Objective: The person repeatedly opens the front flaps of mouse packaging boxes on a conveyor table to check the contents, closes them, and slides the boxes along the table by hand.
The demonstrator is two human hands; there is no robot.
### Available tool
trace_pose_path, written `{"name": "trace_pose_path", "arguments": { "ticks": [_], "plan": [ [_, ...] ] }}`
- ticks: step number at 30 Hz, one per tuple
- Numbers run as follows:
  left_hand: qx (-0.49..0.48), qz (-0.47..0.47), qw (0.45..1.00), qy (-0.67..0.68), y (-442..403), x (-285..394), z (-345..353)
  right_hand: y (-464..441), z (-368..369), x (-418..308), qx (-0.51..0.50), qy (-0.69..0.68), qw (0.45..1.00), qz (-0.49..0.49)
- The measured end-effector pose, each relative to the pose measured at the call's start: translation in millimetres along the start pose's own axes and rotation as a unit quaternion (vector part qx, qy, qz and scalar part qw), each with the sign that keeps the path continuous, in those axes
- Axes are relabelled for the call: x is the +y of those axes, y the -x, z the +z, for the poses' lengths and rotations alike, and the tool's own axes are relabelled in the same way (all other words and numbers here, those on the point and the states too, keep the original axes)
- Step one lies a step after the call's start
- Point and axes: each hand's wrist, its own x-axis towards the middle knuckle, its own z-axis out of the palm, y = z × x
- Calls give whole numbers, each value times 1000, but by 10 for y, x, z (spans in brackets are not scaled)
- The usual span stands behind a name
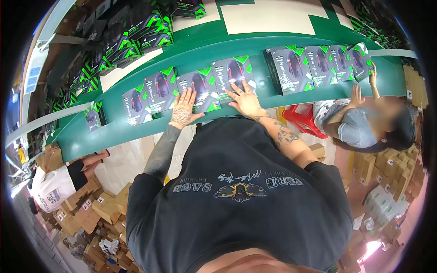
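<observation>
My left hand (184, 108) lies palm down with fingers spread, at the seam between a mouse box (159, 86) and the mouse box (200, 82) to its right. My right hand (246, 99) rests with fingers apart on the lower part of another mouse box (233, 68). These boxes are black and green, with a dark mouse printed on the front. One more mouse box (134, 107) lies at the left end of this row. All lie on the green work surface (261, 84); neither hand wraps round a box.
To the right, a co-worker's hands (364, 88) are at another row of mouse boxes (291, 68). Stacked boxes (136, 32) stand at the back left. A red stool (302, 120) is beside the co-worker. Cartons (107, 207) cover the floor behind; another person (52, 186) is at left.
</observation>
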Motion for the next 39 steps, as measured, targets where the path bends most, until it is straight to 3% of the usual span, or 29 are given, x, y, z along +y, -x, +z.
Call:
{"name": "trace_pose_path", "arguments": {
  "ticks": [3, 6, 7, 10, 11, 14, 15, 16, 18, 19, 20, 22, 23, 25, 26, 29, 30, 32, 33, 34, 36, 37, 39],
  "plan": [
    [13, 34, 999, -11, 18, -79, -34, -81, -116, 155, -4, -37, 999, -23],
    [97, 102, 990, -3, -8, -61, -59, -4, -387, 148, 7, 9, 998, 70],
    [155, 104, 982, -12, -41, 98, -310, 1, -374, 200, 3, -17, 998, 54],
    [377, -30, 918, 121, -87, 399, -400, 27, -105, 297, 64, -33, 997, 13],
    [355, -112, 885, 280, -90, 507, -368, 47, -37, 355, 85, -49, 995, -2],
    [219, -165, 797, 538, -173, 828, -400, 104, 8, 493, 151, -125, 980, -27],
    [34, -101, 924, 367, -189, 701, -241, 130, -6, 508, 175, -175, 969, -20],
    [34, -96, 944, 315, -259, 786, -211, 158, -15, 515, 197, -225, 954, -11],
    [103, -154, 940, 287, -417, 792, 49, 177, -45, 532, 168, -245, 949, 109],
    [76, -199, 945, 248, -487, 690, 399, 170, -69, 541, 156, -254, 940, 168],
    [56, -161, 954, 248, -571, 639, 378, 176, -87, 546, 144, -261, 927, 229],
    [16, -82, 966, 243, -693, 580, 270, 111, -116, 553, 218, -246, 919, 218],
    [180, -63, 957, 218, -739, 630, 307, 88, -176, 617, 228, -246, 917, 217],
    [163, -94, 954, 234, -870, 541, 204, 34, -337, 793, 248, -237, 915, 212],
    [154, -113, 959, 210, -894, 546, 107, -15, -419, 953, 168, -352, 878, 279],
    [64, -161, 952, 254, -962, 590, -383, -82, -595, 1065, 123, -429, 830, 333],
    [17, -170, 948, 270, -951, 574, -433, -70, -654, 958, 121, -379, 870, 290],
    [71, -155, 947, 270, -837, 470, -234, 15, -802, 688, 112, -273, 936, 193],
    [99, -152, 945, 271, -716, 413, -172, -34, -993, 527, -82, -200, 943, 252],
    [139, -177, 919, 322, -493, 353, -285, 77, -1111, 281, -56, -271, 953, 122],
    [283, -209, 849, 395, -38, 147, -341, 51, -984, 48, -105, -258, 959, 59],
    [308, -255, 853, 336, 240, -59, -160, 13, -867, 10, -127, -264, 952, 87],
    [334, -327, 847, 255, 683, -530, 14, -129, -623, 5, -19, -263, 951, 158]
  ]
}}
